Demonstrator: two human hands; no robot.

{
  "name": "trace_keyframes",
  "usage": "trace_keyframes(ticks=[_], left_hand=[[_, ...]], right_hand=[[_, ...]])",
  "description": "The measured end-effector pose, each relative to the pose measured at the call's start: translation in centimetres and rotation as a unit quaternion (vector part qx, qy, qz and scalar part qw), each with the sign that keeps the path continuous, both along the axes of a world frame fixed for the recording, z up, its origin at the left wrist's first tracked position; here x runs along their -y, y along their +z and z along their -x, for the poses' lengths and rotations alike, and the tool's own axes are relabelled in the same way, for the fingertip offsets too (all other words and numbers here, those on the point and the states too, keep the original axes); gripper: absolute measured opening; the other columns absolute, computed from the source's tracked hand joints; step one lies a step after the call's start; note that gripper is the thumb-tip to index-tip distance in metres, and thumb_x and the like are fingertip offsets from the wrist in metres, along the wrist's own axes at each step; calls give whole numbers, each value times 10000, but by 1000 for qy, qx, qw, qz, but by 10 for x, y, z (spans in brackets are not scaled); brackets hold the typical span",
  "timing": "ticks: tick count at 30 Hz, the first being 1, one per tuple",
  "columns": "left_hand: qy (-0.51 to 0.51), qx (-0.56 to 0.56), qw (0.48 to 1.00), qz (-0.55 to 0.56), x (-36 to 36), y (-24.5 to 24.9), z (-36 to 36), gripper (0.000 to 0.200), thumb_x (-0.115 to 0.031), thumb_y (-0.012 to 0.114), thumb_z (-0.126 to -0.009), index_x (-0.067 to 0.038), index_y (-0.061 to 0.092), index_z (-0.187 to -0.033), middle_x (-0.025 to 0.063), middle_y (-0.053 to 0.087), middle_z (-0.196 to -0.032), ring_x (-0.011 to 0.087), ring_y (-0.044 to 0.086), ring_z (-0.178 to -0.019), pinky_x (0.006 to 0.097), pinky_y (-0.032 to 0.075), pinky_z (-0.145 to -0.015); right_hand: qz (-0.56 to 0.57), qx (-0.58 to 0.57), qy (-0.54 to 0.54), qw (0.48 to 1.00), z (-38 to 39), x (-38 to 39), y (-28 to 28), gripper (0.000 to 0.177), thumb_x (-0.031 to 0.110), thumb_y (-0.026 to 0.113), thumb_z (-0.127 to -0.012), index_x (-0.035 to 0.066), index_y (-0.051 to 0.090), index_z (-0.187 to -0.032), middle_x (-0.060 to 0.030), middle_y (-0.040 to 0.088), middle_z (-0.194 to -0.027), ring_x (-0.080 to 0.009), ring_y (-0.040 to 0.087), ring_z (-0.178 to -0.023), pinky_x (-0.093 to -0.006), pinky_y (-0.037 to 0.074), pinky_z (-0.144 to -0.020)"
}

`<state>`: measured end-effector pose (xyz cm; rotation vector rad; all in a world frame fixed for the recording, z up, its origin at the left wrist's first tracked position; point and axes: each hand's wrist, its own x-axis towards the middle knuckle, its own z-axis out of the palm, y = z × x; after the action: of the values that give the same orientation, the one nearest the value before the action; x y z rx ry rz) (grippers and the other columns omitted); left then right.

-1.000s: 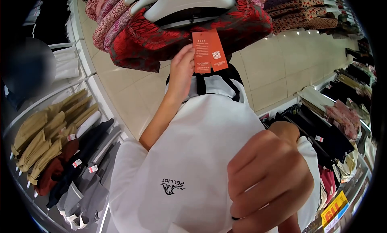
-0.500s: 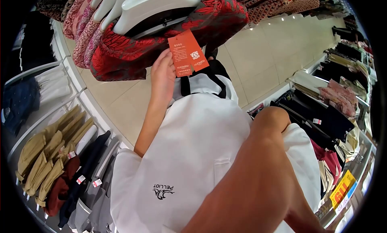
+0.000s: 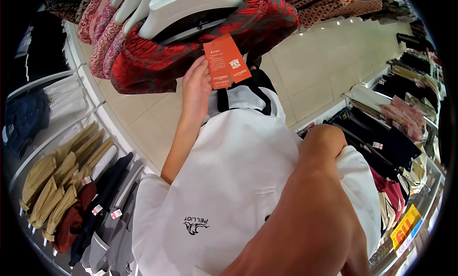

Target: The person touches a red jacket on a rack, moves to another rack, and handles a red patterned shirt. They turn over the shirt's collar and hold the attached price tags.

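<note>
My left hand (image 3: 196, 87) pinches the edge of the orange-red hang tags (image 3: 217, 61) between thumb and fingers. Two cards overlap there, with white print and a QR-like square on the right one. Just behind them hangs a red and grey patterned garment (image 3: 143, 68) on a white hanger (image 3: 191, 11); the tags lie against its lower front. On the right, my bent right arm (image 3: 305, 204) rises close to the camera, and the right hand is outside the picture.
Pink patterned garments (image 3: 102, 51) crowd the rack at upper left. Khaki trousers (image 3: 52, 185) and dark trousers (image 3: 102, 209) hang at lower left. More clothes (image 3: 381, 137) and a yellow sign (image 3: 406, 226) line the right. Tiled floor (image 3: 310, 75) runs between the racks.
The view has shifted slightly, so the garment, hanger and tags appear a little further right. My left hand keeps its hold on the tags. My right arm stays raised and bent.
</note>
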<state>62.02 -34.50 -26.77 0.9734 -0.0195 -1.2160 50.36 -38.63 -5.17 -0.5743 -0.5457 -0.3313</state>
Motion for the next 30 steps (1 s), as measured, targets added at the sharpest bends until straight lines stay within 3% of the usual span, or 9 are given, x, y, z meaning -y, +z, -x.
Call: trace_keyframes(ticks=[30], left_hand=[[-15,-1,1000,1,1,1,-2,295,-174,453,-976,21,511,-1190,125,640,-1104,181,639,-985,321,524,-840]], right_hand=[[-52,13,-5,999,7,-10,-5,691,348,811,-704,-90,539,-1164,-180,608,-1060,-245,637,-850,-272,511,-672]])
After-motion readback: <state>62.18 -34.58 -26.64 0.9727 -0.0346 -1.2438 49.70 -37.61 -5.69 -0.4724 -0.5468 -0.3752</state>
